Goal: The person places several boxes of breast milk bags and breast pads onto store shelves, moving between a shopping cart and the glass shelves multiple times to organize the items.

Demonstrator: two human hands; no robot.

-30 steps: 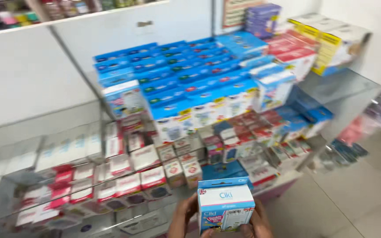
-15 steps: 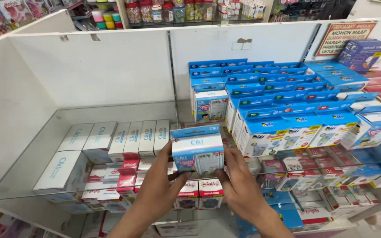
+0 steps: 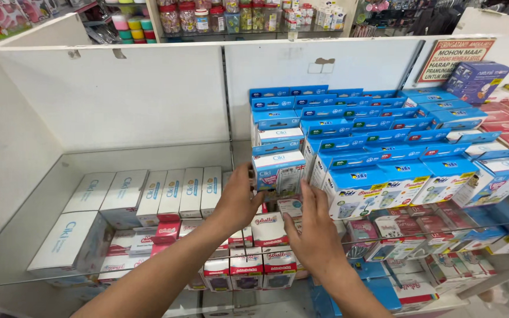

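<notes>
- We stand at a glass shelf [image 3: 148,154] in a shop, both our hands raised to one blue-and-white box [image 3: 279,172].
- Our left hand [image 3: 240,200] is curled against the box's left side, thumb below, fingers [image 3: 248,176] closed on its edge; our right hand [image 3: 316,227] sits lower and to the right, its fingers [image 3: 308,197] spread and only half closed, tips touching the box's lower right corner.
- The box is upright, face toward us, at the front of the short column of like boxes [image 3: 278,126] just behind our fingertips; by the look of it, it is almost seated there, yet both our hands are on it, so letting go is left.
- Left of our left fingers, a row of white boxes [image 3: 160,191] lies flat on the glass; right of our right fingers, ranks of blue boxes [image 3: 384,147] rise in steps.
- Beneath our wrists, small red-and-white packs [image 3: 248,247] fill the lower shelf.
</notes>
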